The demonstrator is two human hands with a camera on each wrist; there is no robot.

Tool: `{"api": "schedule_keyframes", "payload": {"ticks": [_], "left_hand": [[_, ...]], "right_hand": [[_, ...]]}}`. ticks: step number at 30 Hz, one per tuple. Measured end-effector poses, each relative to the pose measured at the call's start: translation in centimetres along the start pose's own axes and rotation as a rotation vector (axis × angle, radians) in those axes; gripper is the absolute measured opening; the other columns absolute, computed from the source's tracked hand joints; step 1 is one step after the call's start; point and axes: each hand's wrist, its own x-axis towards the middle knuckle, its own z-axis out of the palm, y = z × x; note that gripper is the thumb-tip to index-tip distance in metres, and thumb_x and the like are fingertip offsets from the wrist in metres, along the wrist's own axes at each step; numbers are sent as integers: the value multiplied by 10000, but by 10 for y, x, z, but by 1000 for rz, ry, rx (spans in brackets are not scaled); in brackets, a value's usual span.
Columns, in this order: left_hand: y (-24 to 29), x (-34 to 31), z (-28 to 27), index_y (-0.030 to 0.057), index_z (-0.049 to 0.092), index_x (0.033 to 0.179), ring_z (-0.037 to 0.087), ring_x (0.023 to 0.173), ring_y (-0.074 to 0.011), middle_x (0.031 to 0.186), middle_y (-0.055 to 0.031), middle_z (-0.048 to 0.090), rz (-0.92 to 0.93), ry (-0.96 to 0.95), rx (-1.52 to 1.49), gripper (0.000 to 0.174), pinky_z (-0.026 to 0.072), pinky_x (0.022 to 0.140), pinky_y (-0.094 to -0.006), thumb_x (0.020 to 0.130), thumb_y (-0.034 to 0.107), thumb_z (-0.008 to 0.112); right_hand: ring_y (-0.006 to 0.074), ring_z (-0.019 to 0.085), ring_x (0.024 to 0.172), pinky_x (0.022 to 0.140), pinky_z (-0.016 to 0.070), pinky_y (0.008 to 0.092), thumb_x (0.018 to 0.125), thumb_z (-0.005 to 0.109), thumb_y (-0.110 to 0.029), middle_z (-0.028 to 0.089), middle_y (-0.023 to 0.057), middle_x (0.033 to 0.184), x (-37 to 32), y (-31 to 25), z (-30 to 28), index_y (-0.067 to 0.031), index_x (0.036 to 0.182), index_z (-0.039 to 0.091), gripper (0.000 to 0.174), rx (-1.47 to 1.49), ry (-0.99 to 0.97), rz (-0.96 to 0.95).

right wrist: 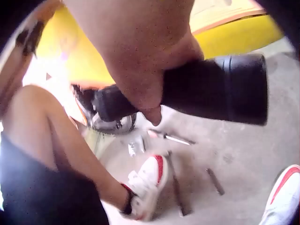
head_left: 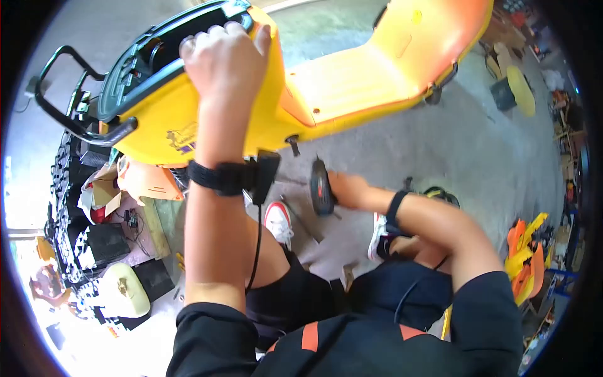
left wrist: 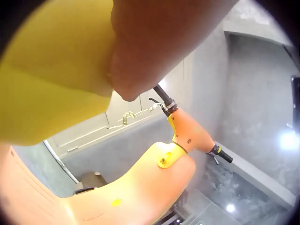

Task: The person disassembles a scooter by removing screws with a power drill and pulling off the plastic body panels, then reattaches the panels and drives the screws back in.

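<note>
A yellow and orange scooter body (head_left: 257, 129) lies across the top of the head view, its dark storage opening (head_left: 182, 38) facing up-left. My left hand (head_left: 226, 63) grips the rim of that opening, fingers bent over the edge; in the left wrist view the hand (left wrist: 150, 42) lies against the yellow panel (left wrist: 51, 79), fingertips hidden. Below the body's lower edge, my right hand (head_left: 348, 190) holds a black power tool (head_left: 321, 188), its thin tip pointing up toward the body, not touching it. The right wrist view shows the hand (right wrist: 145, 70) wrapped round the dark tool (right wrist: 220, 89).
Long metal tools (right wrist: 177, 187) lie on the floor between the white-and-red shoes (head_left: 278, 221). A black bar (head_left: 56, 113) juts from the body's left end. Boxes and parts (head_left: 103, 245) stand at left, orange and yellow pieces (head_left: 526, 257) at right. Orange handlebars (left wrist: 192, 131) show in the left wrist view.
</note>
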Motion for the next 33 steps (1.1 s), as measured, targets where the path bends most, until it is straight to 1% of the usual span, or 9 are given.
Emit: {"api": "schedule_keyframes", "payload": {"ticks": [5, 10, 13, 16, 18, 19, 24, 27, 33], "left_hand": [[1, -3, -3, 118, 698, 791, 690, 753, -252, 768, -57, 692, -27, 61, -67, 314, 487, 731, -416, 885, 418, 704], [3, -5, 8, 93, 653, 710, 620, 675, -224, 695, -58, 634, -26, 175, -86, 143, 409, 710, -388, 789, 208, 684], [7, -4, 6, 121, 690, 725, 664, 686, -224, 684, -34, 655, -66, 135, -11, 302, 457, 697, -389, 867, 388, 686], [10, -3, 17, 136, 669, 682, 637, 643, -213, 650, -14, 622, -91, 185, -20, 316, 423, 663, -388, 858, 399, 679], [9, -3, 22, 139, 660, 673, 627, 633, -211, 641, -12, 610, -138, 174, -20, 316, 413, 654, -390, 853, 398, 680], [9, -3, 23, 141, 651, 663, 620, 629, -207, 636, -10, 603, -135, 199, -27, 309, 406, 653, -390, 847, 388, 680], [9, -2, 14, 143, 632, 643, 597, 628, -198, 628, -11, 594, -111, 203, -49, 256, 381, 669, -384, 819, 324, 671], [7, -1, -1, 86, 600, 690, 597, 749, -266, 708, -80, 597, -101, 68, -154, 142, 413, 748, -413, 813, 157, 616], [8, -2, 26, 155, 528, 648, 505, 671, -185, 660, -18, 496, -102, 285, -118, 137, 353, 718, -371, 753, 165, 616]], "right_hand": [[314, 707, 974, 839, 548, 434, 781, 777, -122, 684, 153, 1084, 35, 39, 159, 39, 1420, 459, 731, -344, 147, 43], [314, 700, 1007, 879, 552, 452, 975, 570, -189, 670, 154, 1102, 24, 47, 214, 22, 1508, 389, 601, -356, 60, 80], [316, 684, 979, 861, 549, 473, 967, 605, -237, 659, 154, 1098, 21, 59, 228, -21, 1368, 552, 458, -190, 108, 35], [332, 668, 918, 803, 542, 484, 969, 607, -272, 660, 157, 1020, 71, 69, 150, -49, 1077, 678, 258, -105, 211, -413], [379, 640, 875, 742, 499, 512, 950, 643, -245, 659, 153, 870, 82, 16, -10, -50, 796, 654, 249, -52, 605, -287], [379, 630, 906, 785, 491, 496, 951, 663, -225, 666, 159, 936, 101, 16, -51, -38, 896, 657, 194, 77, 999, -350], [446, 553, 1150, 1025, 410, 531, 1006, 597, -316, 582, 299, 1221, 158, 40, -220, 91, 1275, 519, 495, 6, 1633, -120], [466, 491, 1268, 1117, 341, 578, 1005, 574, -391, 519, 325, 1352, 219, 116, -90, 91, 1431, 411, 663, -235, 1220, 87], [391, 427, 1392, 1197, 282, 528, 1016, 517, -383, 493, 247, 1458, 200, 74, -89, 39, 1481, 378, 643, -64, 956, 192]]}}
